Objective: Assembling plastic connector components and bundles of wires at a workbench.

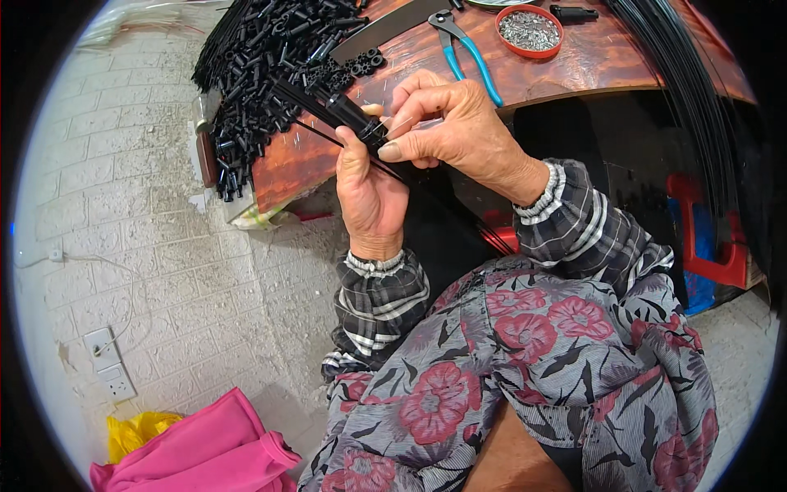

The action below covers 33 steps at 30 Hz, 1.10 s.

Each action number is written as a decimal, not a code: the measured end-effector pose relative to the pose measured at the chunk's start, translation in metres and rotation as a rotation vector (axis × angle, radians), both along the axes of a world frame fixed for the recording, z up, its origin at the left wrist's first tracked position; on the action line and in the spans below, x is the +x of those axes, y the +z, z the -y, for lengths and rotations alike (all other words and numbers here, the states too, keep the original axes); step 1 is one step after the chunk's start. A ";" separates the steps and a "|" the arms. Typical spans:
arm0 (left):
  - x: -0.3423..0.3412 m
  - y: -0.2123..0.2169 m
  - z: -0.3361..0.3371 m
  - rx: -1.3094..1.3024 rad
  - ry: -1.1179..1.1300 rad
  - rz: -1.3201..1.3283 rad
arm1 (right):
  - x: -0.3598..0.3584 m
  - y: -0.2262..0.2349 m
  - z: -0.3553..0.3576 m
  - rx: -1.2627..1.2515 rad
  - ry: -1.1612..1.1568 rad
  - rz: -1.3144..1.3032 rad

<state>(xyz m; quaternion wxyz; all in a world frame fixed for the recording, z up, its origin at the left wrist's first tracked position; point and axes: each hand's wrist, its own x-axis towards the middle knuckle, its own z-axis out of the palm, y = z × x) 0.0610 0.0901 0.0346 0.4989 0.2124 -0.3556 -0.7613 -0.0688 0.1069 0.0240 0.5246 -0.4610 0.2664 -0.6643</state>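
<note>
My left hand (pixel 373 201) is closed around a black plastic hub with thin black rods (pixel 348 111), held tilted in front of the table edge. The rods run from the upper left down toward my lap. Across from it, my right hand (pixel 471 135) pinches thumb and fingers together at the hub's lower end. What sits between those fingertips is too small to make out. Beyond my hands lie pliers (pixel 464 56) with blue handles. A round red dish (pixel 533 56) of small silvery metal pieces (pixel 529 29) stands to their right.
Black plastic parts (pixel 262 90) are heaped on the reddish wooden table (pixel 283 168), beside a wide metal blade (pixel 389 29). Long black rods (pixel 697 107) hang over its right side. A red stool (pixel 717 254) stands below. Pink cloth (pixel 205 451) lies lower left.
</note>
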 end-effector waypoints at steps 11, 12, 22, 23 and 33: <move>0.000 -0.001 0.000 -0.033 -0.147 -0.113 | -0.001 0.004 -0.005 0.199 0.062 0.043; 0.001 0.000 0.001 -0.011 -0.170 -0.148 | -0.001 0.005 -0.005 0.192 0.070 0.051; 0.006 0.002 -0.001 -0.105 -0.148 0.071 | -0.011 0.007 0.002 0.257 0.193 0.034; 0.007 0.003 -0.002 -0.106 -0.145 0.071 | -0.012 0.008 0.003 0.256 0.196 0.034; 0.008 0.016 -0.013 -0.159 -0.217 0.142 | -0.023 0.015 0.007 0.175 0.388 -0.102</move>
